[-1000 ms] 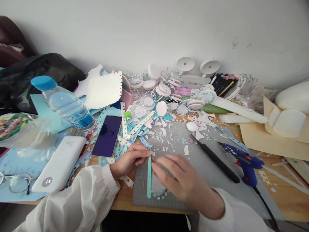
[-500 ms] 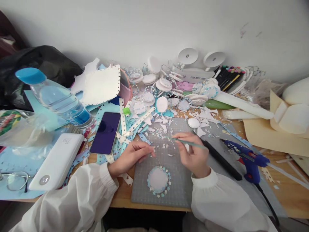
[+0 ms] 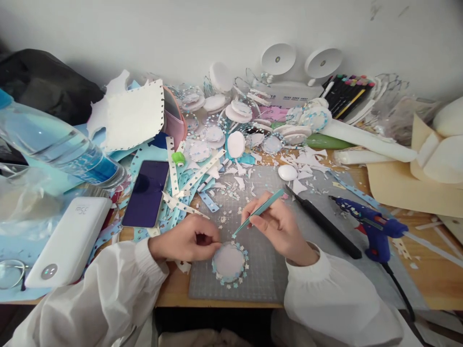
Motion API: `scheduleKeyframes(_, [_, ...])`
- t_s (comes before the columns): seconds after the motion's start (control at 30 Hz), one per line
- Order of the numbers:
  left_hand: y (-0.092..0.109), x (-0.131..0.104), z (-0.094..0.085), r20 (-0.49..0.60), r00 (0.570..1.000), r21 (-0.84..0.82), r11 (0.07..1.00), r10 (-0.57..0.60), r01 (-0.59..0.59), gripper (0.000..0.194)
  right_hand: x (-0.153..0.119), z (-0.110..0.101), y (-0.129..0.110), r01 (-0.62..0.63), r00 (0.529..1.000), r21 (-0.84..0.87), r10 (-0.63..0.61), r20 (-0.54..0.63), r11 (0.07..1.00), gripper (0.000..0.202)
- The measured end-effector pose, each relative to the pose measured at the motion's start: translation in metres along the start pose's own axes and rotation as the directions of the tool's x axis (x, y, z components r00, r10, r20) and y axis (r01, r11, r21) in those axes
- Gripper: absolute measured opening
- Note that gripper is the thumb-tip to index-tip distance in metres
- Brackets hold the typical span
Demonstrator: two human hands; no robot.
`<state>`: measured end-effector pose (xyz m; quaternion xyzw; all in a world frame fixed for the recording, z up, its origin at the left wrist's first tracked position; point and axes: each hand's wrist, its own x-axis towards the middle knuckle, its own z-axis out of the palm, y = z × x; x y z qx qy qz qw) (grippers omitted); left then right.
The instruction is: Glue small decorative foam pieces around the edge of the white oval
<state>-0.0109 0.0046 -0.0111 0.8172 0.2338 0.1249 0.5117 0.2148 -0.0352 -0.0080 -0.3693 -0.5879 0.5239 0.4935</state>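
Note:
My right hand (image 3: 277, 224) grips teal tweezers (image 3: 262, 208), whose tip points down and left with a small pale-blue star (image 3: 234, 236) at it. Just below that tip lies a round white disc (image 3: 229, 261) ringed with small blue and white stars. My left hand (image 3: 188, 237) pinches at the upper left edge of the disc, thumb and forefinger together; whether it holds the rim or a tiny piece is too small to tell. Under the disc is a grey cutting mat (image 3: 267, 284). Loose small stars and scraps are scattered above the disc.
On the right are a black pen-like tool (image 3: 327, 226) and a blue glue gun (image 3: 378, 231). A phone (image 3: 145, 193), a white power bank (image 3: 68, 243) and a water bottle (image 3: 61, 144) stand or lie left. Decorated discs (image 3: 237, 144) and paper scraps crowd the back.
My left hand has moved down to the disc's edge. My right hand has turned and brought the tweezers' tip down near the disc. The view has shifted slightly.

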Motion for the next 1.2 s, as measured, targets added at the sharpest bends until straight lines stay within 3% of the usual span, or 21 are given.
scheduleKeyframes(0.3, [-0.0024,0.0013,0.0032,-0.035,0.999,-0.043,0.999,-0.027,0.026,0.021,0.0016,0.0025,-0.0007,-0.055,0.991,-0.134,0.07,0.111,0.99,0.011])
scheduleKeyframes(0.87, [-0.0062,-0.0006,0.0047,-0.034,0.999,-0.059,0.998,-0.02,0.018,0.017,0.0043,0.0032,0.0027,-0.066,0.986,-0.187,0.093,0.14,0.98,0.011])
scheduleKeyframes(1.2, [-0.0069,0.0015,0.0042,-0.03,0.999,-0.054,0.998,-0.019,0.017,0.019,0.0035,0.0026,0.0054,-0.151,0.979,-0.125,0.165,0.118,0.981,0.012])
